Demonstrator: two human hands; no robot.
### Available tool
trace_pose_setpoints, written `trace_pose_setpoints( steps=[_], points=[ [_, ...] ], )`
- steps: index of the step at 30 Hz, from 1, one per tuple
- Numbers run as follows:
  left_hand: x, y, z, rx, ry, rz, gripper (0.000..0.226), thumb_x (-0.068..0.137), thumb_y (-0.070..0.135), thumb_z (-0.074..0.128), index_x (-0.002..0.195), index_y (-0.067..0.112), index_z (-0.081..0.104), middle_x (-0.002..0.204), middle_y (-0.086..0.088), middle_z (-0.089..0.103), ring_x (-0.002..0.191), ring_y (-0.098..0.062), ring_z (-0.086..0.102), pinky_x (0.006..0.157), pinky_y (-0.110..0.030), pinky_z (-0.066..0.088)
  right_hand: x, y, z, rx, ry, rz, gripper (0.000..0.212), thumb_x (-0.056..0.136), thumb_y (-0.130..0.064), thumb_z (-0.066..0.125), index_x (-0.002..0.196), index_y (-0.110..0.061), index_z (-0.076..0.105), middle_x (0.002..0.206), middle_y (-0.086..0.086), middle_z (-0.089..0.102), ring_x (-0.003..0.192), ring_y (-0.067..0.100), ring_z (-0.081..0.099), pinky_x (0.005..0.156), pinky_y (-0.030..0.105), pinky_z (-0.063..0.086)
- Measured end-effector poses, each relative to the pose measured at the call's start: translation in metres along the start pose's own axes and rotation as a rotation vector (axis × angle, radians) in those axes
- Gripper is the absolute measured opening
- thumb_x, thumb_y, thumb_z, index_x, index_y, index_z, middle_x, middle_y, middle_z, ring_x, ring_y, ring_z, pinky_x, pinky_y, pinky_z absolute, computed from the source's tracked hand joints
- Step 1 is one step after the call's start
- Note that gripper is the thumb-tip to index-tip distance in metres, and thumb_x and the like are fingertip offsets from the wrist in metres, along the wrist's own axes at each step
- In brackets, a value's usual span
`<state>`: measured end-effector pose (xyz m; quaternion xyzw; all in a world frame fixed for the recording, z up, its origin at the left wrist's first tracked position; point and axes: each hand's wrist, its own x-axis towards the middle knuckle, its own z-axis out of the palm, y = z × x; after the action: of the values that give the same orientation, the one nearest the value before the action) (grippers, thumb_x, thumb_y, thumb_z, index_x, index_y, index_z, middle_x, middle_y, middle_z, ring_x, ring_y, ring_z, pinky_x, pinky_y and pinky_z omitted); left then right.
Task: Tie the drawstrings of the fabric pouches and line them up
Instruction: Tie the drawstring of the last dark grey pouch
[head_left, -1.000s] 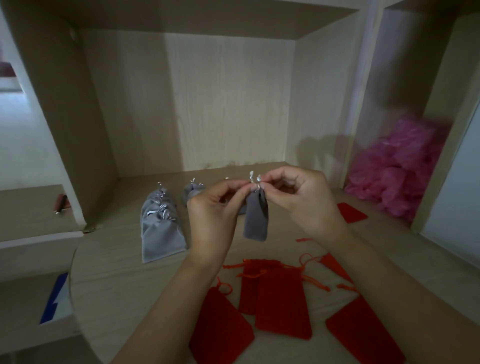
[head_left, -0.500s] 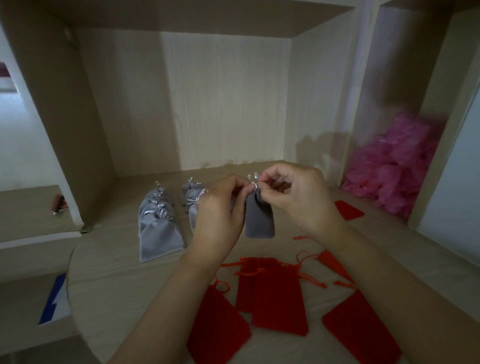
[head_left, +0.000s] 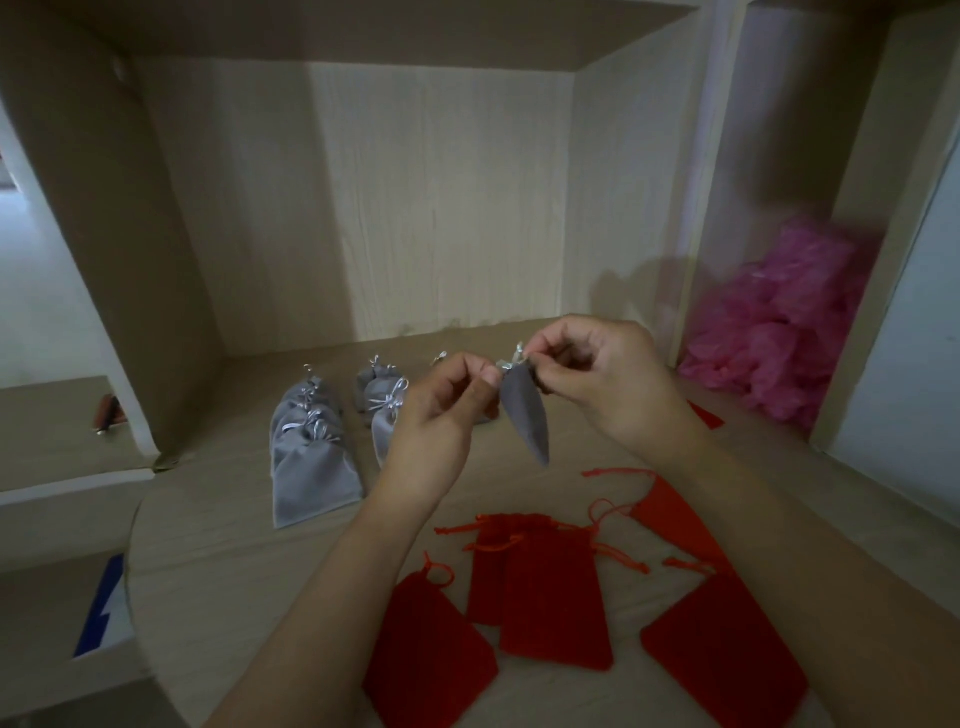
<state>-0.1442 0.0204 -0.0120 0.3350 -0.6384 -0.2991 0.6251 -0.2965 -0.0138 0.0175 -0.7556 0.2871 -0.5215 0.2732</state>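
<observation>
The neck of the grey pouch (head_left: 525, 415) is small and blurred between the fingertips, so I cannot tell whether its silver drawstring (head_left: 513, 359) is knotted. Behind the left hand (head_left: 436, 415) a further grey pouch (head_left: 440, 357) shows only its silver tip. Behind the right wrist a red pouch (head_left: 705, 415) shows just one corner. The forearms cover parts of the red pouches (head_left: 553, 587) near the front edge of the desk (head_left: 218, 545), and the nearest of these run out of the picture at the bottom.

Both hands are raised above the middle of the desk and closed in a pinch. The left hand grips the silver drawstring at the left of the pouch neck with thumb and forefinger, its other fingers curled. The right hand (head_left: 608, 384) pinches the drawstring at the right of the neck, also with curled fingers. The grey pouch hangs from this grip, tilted, clear of the desk.

Toward the back left of the desk, tied grey pouches (head_left: 311, 457) lie overlapping in a row, with a second row (head_left: 383, 402) just beside them. A pink heap (head_left: 779, 338) sits in the compartment to the right.
</observation>
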Motion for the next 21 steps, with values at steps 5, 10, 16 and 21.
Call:
trace_pose_setpoints(
  steps=[5,10,16,21],
  points=[
    [0.000,-0.002,0.004,-0.008,0.067,0.007,0.018,0.094,0.003,0.048,0.078,0.004,0.057,0.064,0.009,0.060,0.060,-0.002,0.054,0.060,-0.013,0.042,0.003,-0.006,-0.003,0.220,-0.096,0.113,0.018,0.086,0.002,0.060,0.082,-0.015,0.067,0.074,-0.005,0.070,0.073,0.005,0.065,0.068,0.018,0.052],
    [0.000,-0.005,0.004,0.031,0.137,0.041,0.017,0.094,0.011,0.051,0.079,0.008,0.059,0.068,0.006,0.060,0.066,-0.007,0.052,0.060,-0.016,0.042,0.000,-0.012,-0.003,0.334,-0.141,0.188,0.014,0.074,-0.007,0.069,0.087,-0.013,0.071,0.080,-0.002,0.074,0.078,0.008,0.069,0.069,0.018,0.052],
    [-0.002,-0.011,0.001,0.188,0.127,0.103,0.015,0.088,0.031,0.052,0.083,0.020,0.060,0.074,0.006,0.062,0.069,-0.010,0.056,0.064,-0.031,0.045,0.000,-0.013,-0.006,0.388,-0.136,0.253,0.012,0.071,-0.011,0.070,0.082,-0.009,0.072,0.077,0.000,0.073,0.074,0.009,0.068,0.066,0.018,0.053],
    [-0.003,-0.006,0.005,0.310,0.141,0.178,0.012,0.090,0.021,0.051,0.080,0.021,0.057,0.069,0.010,0.061,0.063,-0.001,0.057,0.061,-0.019,0.045,0.003,-0.011,-0.006,0.079,-0.092,0.166,0.013,0.085,-0.009,0.065,0.081,-0.019,0.070,0.071,-0.008,0.070,0.068,0.004,0.065,0.066,0.020,0.051]
  ],
)
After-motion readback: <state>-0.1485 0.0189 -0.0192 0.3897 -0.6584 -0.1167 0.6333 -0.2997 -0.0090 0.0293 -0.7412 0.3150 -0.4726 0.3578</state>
